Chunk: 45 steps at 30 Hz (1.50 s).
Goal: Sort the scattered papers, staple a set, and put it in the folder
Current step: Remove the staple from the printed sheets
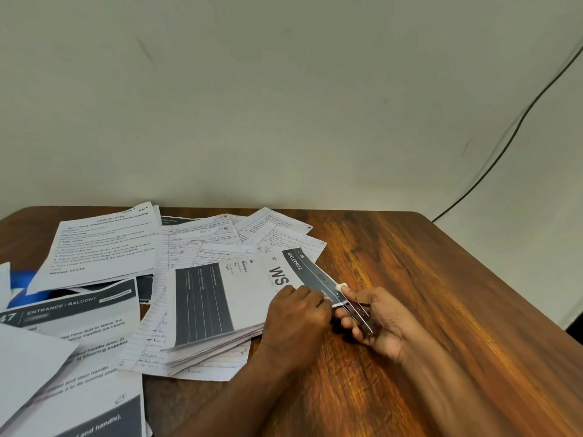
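Lower centre of the frame, on the brown wood-grain surface: one squared stack of white printed sheets with dark panels, corner fed into a slim dark metal stapler. Right hand: fingers curled round the stapler. Left hand: curled, pressing the stack just beside the stapler's mouth. Risk, judged: sheets fanning at the near edge may slip, so the staple misses lower pages. Left of frame: loose white papers, unsorted; blue folder edge beneath them.
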Available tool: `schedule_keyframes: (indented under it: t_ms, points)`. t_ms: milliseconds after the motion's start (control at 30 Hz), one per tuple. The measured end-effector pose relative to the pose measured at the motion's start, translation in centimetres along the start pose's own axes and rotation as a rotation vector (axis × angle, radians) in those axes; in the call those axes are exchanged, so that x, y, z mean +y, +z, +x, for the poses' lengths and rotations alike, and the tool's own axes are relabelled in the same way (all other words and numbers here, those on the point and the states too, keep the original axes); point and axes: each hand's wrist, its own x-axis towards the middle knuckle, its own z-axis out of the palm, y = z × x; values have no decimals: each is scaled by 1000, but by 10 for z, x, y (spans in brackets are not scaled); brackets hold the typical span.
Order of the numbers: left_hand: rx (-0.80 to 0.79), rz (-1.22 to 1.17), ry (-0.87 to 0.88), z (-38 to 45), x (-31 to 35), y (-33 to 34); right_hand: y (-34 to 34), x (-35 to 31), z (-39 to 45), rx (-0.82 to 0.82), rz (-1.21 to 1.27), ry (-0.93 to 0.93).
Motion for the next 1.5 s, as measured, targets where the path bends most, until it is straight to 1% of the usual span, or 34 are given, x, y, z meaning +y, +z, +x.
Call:
schedule_keyframes:
  t_ms: [233, 533, 633, 733, 800, 867, 900, 967, 1033, 1067, 1133, 1267, 1300, 1333, 1400, 1433, 1467, 1500]
  points:
    - [7, 5, -9, 0, -1, 1, 5, 6, 4, 22, 31, -78]
    - [25, 16, -1, -1, -1, 1, 8, 12, 7, 122, 15, -156]
    - [25, 27, 0, -2, -2, 1, 7, 10, 5, 100, -35, -157]
    - [15, 29, -26, -2, -2, 1, 1, 1, -4, 96, -208, -121]
    - [-11, 45, -31, -2, 0, 2, -7, -6, -12, 151, -290, -126]
    - [-35, 41, -53, -3, 0, 2, -15, -9, -18, 268, -367, -169]
    - [-43, 37, -63, -3, 0, 2, -19, -8, -19, 360, -457, -208]
    - [-50, 44, -77, -3, 0, 1, -23, -3, -18, 511, -762, -302]
    - [-47, 49, -82, -2, 0, 0, -19, 3, -19, 585, -1037, -319]
    - [-44, 44, -86, -3, 0, -1, -14, 4, -20, 609, -1103, -316]
    - [-35, 21, -95, -4, 0, -1, -5, 7, -19, 632, -1149, -332]
    - [-41, -32, -118, -5, 0, -2, 8, 13, -21, 668, -1150, -347]
    - [-34, -57, -122, -6, 0, -1, 9, 15, -23, 684, -1142, -375]
    - [-30, -87, -126, -6, 0, -2, 12, 18, -25, 693, -1120, -451]
    - [-25, -146, -140, -6, 0, -2, 23, 21, -35, 645, -982, -610]
    - [-26, -172, -144, -5, 0, -1, 29, 23, -39, 582, -851, -627]
    - [-31, -189, -150, -5, 0, 0, 37, 25, -42, 501, -709, -613]
    - [-32, -209, -153, -5, 1, 0, 43, 26, -44, 455, -605, -584]
